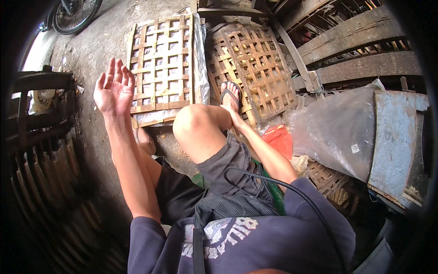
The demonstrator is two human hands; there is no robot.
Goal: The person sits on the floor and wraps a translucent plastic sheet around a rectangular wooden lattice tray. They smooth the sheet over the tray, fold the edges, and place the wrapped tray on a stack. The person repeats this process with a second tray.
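Note:
My left hand (115, 90) is raised palm up beside a woven bamboo lattice tray (160, 64). Its fingers are stretched out and slightly bent, with nothing in them. Clear plastic sheeting (200, 59) shows under the tray and along its right side. My right hand (234, 118) reaches down by my right ankle, close to the dark flip-flop (231, 94) on that foot. Its fingers are mostly hidden, so its grip cannot be made out. Beyond the foot lie darker brown woven lattice panels (260, 68), overlapping and tilted.
A wooden slatted rack (351, 45) borders the right, with a plastic sheet (337, 128) and a worn blue board (391, 141) nearer. A red plastic piece (278, 140) lies by my right forearm. Dark slatted wood (41, 150) stands left; a motorbike wheel (75, 16) is far left.

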